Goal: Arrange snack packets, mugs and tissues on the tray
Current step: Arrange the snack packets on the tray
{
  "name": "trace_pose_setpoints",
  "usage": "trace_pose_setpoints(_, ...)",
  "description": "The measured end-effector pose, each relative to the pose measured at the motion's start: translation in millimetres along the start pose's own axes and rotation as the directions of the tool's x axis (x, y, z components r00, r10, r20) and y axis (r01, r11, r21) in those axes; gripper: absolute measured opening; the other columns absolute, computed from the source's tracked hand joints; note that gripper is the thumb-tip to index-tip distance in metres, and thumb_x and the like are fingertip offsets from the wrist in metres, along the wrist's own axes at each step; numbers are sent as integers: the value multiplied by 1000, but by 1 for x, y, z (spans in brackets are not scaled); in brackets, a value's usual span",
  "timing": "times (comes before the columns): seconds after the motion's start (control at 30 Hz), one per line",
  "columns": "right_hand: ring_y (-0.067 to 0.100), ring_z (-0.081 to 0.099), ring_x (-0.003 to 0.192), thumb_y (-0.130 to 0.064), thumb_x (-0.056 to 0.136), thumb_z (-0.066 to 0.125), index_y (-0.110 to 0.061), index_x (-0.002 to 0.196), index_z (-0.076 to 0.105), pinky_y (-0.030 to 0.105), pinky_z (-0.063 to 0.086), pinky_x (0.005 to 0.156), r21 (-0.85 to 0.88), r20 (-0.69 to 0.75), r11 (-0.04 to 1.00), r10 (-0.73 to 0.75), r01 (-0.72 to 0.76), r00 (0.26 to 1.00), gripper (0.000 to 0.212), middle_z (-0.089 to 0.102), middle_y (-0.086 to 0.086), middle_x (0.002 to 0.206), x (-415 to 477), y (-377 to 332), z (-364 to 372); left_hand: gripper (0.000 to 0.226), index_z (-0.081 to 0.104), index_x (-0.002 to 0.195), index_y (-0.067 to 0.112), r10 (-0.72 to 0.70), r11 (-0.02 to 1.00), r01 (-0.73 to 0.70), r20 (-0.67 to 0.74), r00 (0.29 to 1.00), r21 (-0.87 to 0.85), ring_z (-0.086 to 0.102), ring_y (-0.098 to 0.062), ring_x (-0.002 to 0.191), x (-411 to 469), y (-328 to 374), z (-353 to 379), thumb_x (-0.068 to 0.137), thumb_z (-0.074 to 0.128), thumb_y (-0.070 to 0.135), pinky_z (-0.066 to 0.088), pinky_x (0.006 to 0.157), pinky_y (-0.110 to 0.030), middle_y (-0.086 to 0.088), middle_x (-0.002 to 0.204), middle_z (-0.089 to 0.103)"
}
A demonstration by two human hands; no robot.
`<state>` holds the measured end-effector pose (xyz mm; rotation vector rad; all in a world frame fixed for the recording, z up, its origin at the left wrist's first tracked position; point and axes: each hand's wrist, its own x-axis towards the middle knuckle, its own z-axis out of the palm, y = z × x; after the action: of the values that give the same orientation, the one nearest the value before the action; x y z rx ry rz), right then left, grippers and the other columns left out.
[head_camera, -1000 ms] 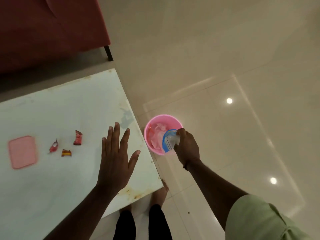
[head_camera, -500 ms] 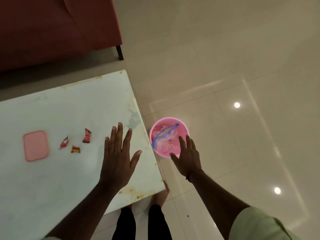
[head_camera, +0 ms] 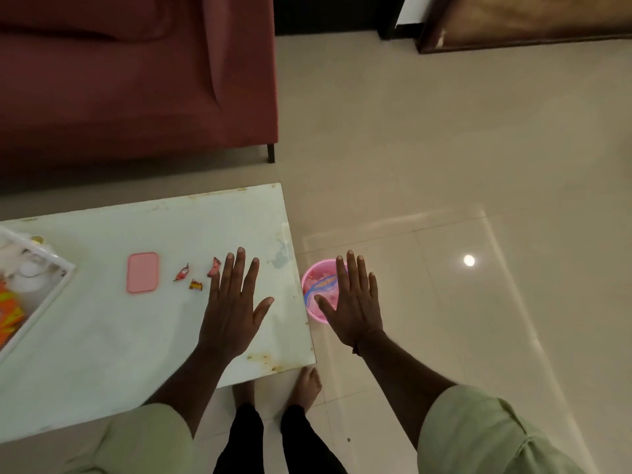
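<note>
Fingers (head_camera: pixel 241 268) spread and straight, holding nothing: left hand (head_camera: pixel 232 313) over the right end of the white glass-topped bench (head_camera: pixel 102 336), right hand (head_camera: pixel 352 309) beyond that end. At the bench's left edge, a white rectangular tray (head_camera: pixel 51 280) sits skewed, one corner pointing right.

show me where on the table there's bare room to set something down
Widest bare patch: the near part of the table, between the tray rim, the left hand and the near edge. Another strip runs along the far edge, behind the pink lid and the wrappers. Crowded: the tray itself and the wrappers beside the left hand.
</note>
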<state>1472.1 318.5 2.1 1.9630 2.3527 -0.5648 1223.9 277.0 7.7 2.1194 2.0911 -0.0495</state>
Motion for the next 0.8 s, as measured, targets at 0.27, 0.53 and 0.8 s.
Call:
trace_pose_setpoints(0.27, 25, -9, 153, -69, 91, 30, -18, 158, 1, 46, 2, 122, -8, -43, 998, -63, 63, 997, 89, -6, 5, 166, -55, -50, -63, 76, 13, 156, 12, -118, 990, 115, -37, 992, -87, 1, -32, 152, -66, -22, -75, 97, 24, 58, 15, 121, -51, -14, 165, 1)
trace_pose_setpoints(0.53, 25, -7, 153, -69, 93, 32, -19, 158, -1, 52, 8, 123, -65, -92, 988, -145, 139, 985, 89, -4, 4, 166, -105, -117, -83, 77, 13, 156, 12, -180, 981, 172, -82, 980, -94, 3, -31, 152, -143, -80, -113, 97, 23, 59, 16, 120, -51, -14, 164, 3)
trace_pose_setpoints(0.8, 26, -8, 153, -67, 93, 33, -19, 157, -5, 50, 5, 123, -98, -164, 977, -203, 189, 965, 89, -9, 5, 166, -166, -219, -78, 78, 13, 156, 11, -214, 975, 202, -124, 969, -96, 2, -32, 152, -242, -163, -135, 96, 23, 60, 15, 120, -52, -15, 164, 2)
